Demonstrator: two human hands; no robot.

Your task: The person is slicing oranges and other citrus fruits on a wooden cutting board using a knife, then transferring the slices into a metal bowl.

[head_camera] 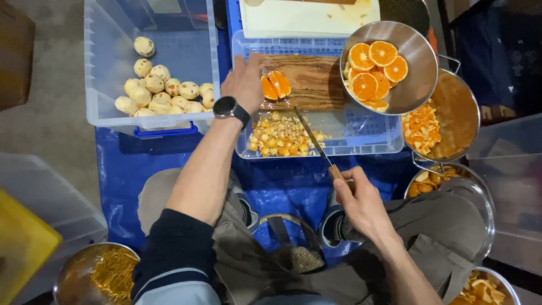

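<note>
From my feed, peeled citrus (164, 90) sat in the clear bin (96, 62). My left hand (244, 82), fingers loosely spread, pressed orange pieces (275, 85) on the wooden board (313, 82); my right hand (361, 200) clamped the knife (313, 138).

Round black watch screen (224, 105) on left wrist.

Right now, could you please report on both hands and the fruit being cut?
Left hand on orange pieces on wooden cutting board. Right hand grips knife, blade over chopped peel in clear crate. Nothing between blade and orange.
</note>
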